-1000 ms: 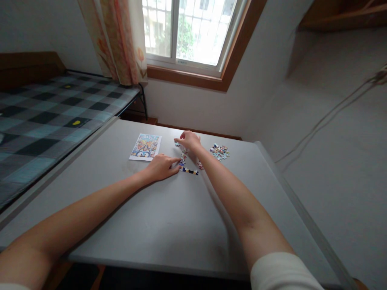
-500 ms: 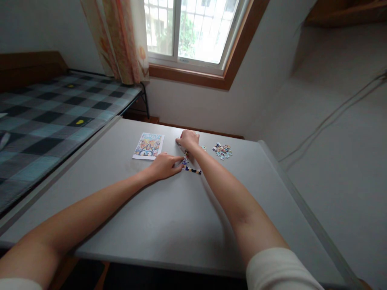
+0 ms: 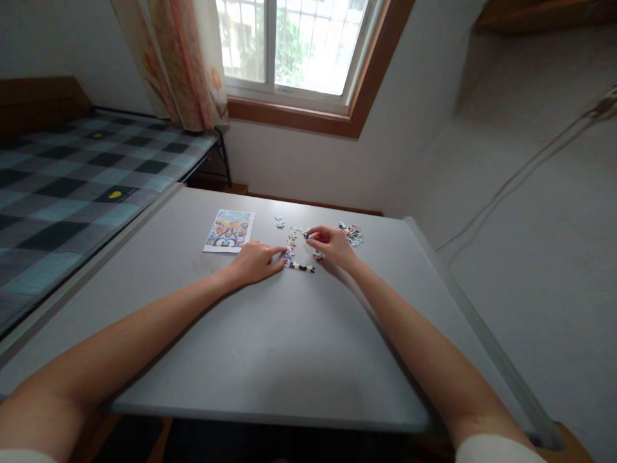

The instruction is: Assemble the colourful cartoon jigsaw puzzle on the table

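My left hand [image 3: 258, 262] lies on the table with its thumb and index finger stretched apart. Their tips touch the left side of a partly joined jigsaw puzzle frame [image 3: 301, 267]. Above the frame's inside, my right hand [image 3: 334, 245] pinches a small dark jigsaw piece [image 3: 306, 236] between thumb and fingertips. Under and beside that hand lies a small cluster of pieces [image 3: 319, 257]. A pile of loose pieces [image 3: 355, 235] is partly hidden behind the right hand.
The printed picture sheet [image 3: 229, 231] lies left of the puzzle. Loose pale pieces [image 3: 279, 224] sit behind the frame. The white table [image 3: 260, 347] has a bed [image 3: 144, 170] on its left, a wall [image 3: 530, 257] on its right and a window [image 3: 308, 48] beyond.
My right hand has moved right and nearer from behind the frame, uncovering the loose pale pieces there, and now shows a dark piece in its fingers. My left hand stays at the frame.
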Motion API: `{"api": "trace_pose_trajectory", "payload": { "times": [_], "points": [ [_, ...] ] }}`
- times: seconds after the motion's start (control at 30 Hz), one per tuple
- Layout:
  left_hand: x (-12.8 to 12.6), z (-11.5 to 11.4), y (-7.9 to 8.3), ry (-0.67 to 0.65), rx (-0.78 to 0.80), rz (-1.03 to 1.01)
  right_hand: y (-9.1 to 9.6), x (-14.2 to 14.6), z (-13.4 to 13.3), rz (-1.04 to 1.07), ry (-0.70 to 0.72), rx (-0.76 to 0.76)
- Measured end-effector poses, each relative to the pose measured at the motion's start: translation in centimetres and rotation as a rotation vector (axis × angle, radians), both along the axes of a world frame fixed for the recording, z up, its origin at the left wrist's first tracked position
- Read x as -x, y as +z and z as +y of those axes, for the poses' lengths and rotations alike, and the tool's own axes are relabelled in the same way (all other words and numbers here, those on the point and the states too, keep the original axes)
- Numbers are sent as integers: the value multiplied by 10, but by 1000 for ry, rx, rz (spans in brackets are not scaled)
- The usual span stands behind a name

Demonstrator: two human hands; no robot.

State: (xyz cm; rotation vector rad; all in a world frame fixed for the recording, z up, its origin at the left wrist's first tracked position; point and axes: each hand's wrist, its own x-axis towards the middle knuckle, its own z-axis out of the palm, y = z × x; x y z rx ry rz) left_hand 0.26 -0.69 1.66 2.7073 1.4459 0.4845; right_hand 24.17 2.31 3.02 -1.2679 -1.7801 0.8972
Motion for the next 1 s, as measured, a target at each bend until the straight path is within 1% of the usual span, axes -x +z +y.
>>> {"api": "trace_pose_trajectory", "payload": {
  "times": [0.07, 0.13, 0.17, 0.37, 0.53, 0.6, 0.63, 0.67, 0.73, 0.8, 0.87, 1.0],
  "points": [
    [0, 0, 0, -1, 4, 4, -8, -15, -16, 108, 49, 63],
    [0, 1, -1, -4, 2, 4, -14, -26, -28, 148, 59, 90],
    [0, 1, -1, -3, -3, 4, -16, -30, -33, 154, 49, 81],
    [1, 3, -3, -3, -6, 8, -16, -36, -44, 25, -15, -5],
    [3, 3, -6, -29, -53, -39, -15, -32, -50, -84, -14, 10],
    [3, 3, -8, -76, -96, -81, -16, -30, -53, -103, -3, 20],
    [4, 3, -9, -123, -120, -100, -16, -30, -54, -112, -1, 21],
    [4, 3, -10, -183, -140, -116, -16, -30, -55, -120, -3, 22],
    [4, 3, -10, -345, -131, -103, -17, -30, -56, -130, -11, 21],
    [4, 3, -9, -452, -101, -62, -17, -30, -57, -133, -15, 17],
    [4, 3, -6, -491, -75, -28, -17, -29, -58, -134, -15, 14],
    [4, 3, -3, -512, -53, -12, -16, -28, -59, -160, -8, 10]
  ]
}}
